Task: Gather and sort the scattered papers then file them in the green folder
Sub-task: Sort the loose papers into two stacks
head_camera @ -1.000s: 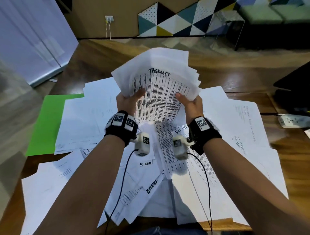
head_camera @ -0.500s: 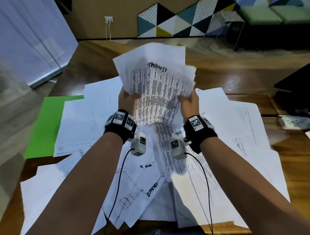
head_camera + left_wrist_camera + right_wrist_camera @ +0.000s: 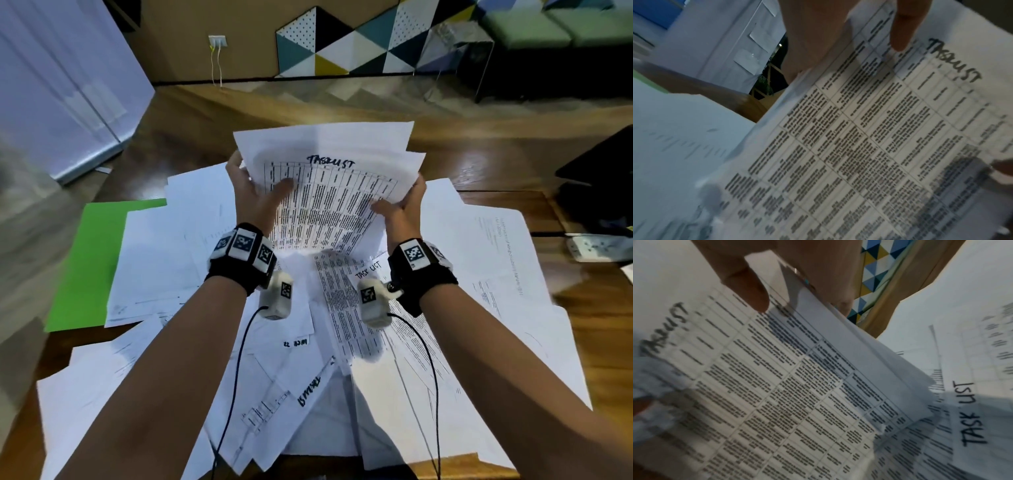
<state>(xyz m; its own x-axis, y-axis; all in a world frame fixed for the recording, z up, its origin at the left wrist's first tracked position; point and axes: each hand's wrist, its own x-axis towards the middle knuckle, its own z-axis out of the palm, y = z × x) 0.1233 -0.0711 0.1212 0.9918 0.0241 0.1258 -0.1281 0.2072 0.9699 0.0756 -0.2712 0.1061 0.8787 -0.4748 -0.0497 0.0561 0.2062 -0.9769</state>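
Both hands hold up a stack of white papers (image 3: 329, 185) above the table; its top sheet is a printed table headed "TASK LIST". My left hand (image 3: 253, 192) grips the stack's left edge, thumb on the front. My right hand (image 3: 400, 205) grips the right edge, thumb on the front too. The same stack (image 3: 859, 138) fills the left wrist view under my left thumb (image 3: 902, 32), and the stack (image 3: 777, 386) shows in the right wrist view under my right thumb (image 3: 748, 288). Scattered papers (image 3: 445, 325) cover the table below. The green folder (image 3: 85, 260) lies flat at the left, partly under sheets.
The wooden table (image 3: 599, 308) carries a white power strip (image 3: 596, 248) at the right edge and a dark object (image 3: 603, 178) behind it. Another "TASK LIST" sheet (image 3: 352, 308) lies under my wrists. A patterned wall panel (image 3: 359, 44) and green seats (image 3: 548, 27) stand beyond.
The fanned stack has been squared up between my hands and lifted slightly away from me. Both hands slid further up its side edges.
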